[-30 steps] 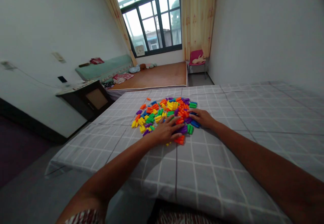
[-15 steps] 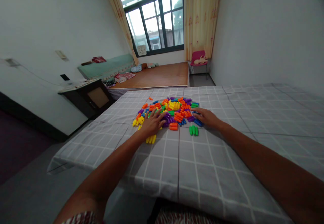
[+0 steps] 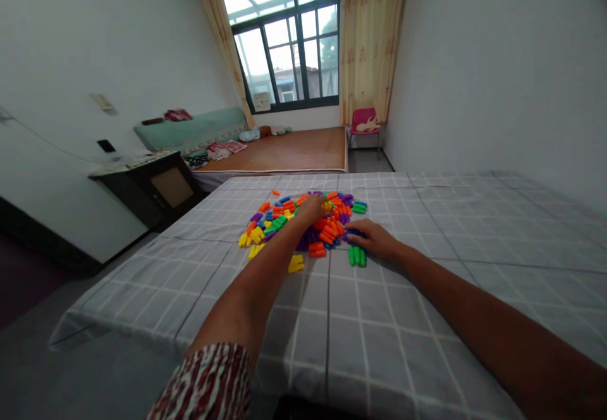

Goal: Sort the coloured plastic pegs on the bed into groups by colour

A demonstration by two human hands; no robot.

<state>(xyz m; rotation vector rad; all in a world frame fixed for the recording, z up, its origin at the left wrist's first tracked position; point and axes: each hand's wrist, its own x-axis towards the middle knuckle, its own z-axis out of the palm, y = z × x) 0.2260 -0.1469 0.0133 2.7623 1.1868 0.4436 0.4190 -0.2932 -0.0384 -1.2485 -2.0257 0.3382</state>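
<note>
A heap of small plastic toy blocks point(image 3: 334, 224) in orange, purple, yellow, green and blue lies on the checked tablecloth point(image 3: 351, 331). Over the top of the heap, my left hand point(image 3: 312, 209) has its fingers curled on a yellow block point(image 3: 327, 207); most of the fingertips are hidden. At the heap's right edge my right hand point(image 3: 377, 239) has a blue block point(image 3: 355, 234) between thumb and fingers. Just below that hand sits a green block point(image 3: 357, 256). Beneath my left forearm lies a yellow block point(image 3: 296, 264).
Past the table's far edge stands a low bed point(image 3: 298, 148) with clothes and soft toys. A dark cabinet point(image 3: 152, 189) is at the left, and a pink chair point(image 3: 364, 120) stands near the window point(image 3: 289, 47). Walls run along both sides.
My left hand has moved away from me and to the right, from the heap's near left side onto its top. My right hand has shifted slightly left and nearer. The view has tilted a little.
</note>
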